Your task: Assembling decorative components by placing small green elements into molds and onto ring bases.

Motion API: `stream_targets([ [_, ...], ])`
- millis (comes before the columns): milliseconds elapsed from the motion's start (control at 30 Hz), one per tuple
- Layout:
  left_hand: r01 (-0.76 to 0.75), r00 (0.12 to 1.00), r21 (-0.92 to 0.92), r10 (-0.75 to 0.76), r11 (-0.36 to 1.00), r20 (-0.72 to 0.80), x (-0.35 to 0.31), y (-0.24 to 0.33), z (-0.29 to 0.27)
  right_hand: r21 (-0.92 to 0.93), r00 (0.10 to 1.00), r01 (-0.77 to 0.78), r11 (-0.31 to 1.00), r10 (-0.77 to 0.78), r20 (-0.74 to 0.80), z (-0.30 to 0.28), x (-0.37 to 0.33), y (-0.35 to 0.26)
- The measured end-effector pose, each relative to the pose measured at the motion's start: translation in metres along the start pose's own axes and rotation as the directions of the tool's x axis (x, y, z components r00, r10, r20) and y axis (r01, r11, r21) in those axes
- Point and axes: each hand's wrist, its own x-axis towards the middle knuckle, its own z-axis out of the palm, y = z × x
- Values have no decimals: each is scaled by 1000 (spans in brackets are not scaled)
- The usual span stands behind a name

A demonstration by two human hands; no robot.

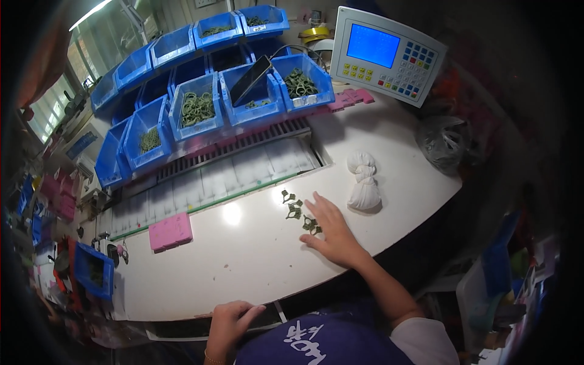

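My right hand [333, 236] lies over the white tabletop with its fingers spread, holding nothing. Just left of its fingertips and thumb is a loose group of small dark green pieces [294, 210], flat with openings in them; what they are I cannot make out. A few more green pieces [311, 225] sit between the thumb and the forefinger. At the table's front edge rests my left hand [231, 320], its thumb stretched out apart from the loosely bent fingers, with nothing visible in it. The fingers are partly hidden.
Blue bins [198, 112], several holding green parts, stand in tiers behind a slatted strip [231, 176]. A phone-like dark slab [250, 80] leans in one bin. Right of my hand sits a white cloth bundle [364, 182]; a keypad display [389, 55] and dark plastic bag [443, 143] stand beyond. A pink block [170, 232] lies left.
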Motion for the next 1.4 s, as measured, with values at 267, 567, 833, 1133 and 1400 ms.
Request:
stream_targets([
  [267, -688, 676, 523, 705, 503, 212, 65, 35, 63, 2, 938, 334, 943, -332, 102, 26, 60, 16],
  [567, -625, 670, 623, 732, 471, 120, 8, -79, 16, 175, 943, 311, 934, -326, 67, 22, 30, 11],
  [833, -365, 893, 77, 372, 928, -252, -39, -61, 25, 122, 969, 248, 961, -248, -19, 21, 7, 2],
  [1133, 839, 544, -257, 734, -479, 406, 70, -59, 182, 155, 980, 201, 967, -199, -30, 31, -74, -45],
  [1400, 697, 712, -628, 445, -347, 544, 61, -18, 166, 211, 958, 274, 938, -286, 31, 17, -144, -60],
])
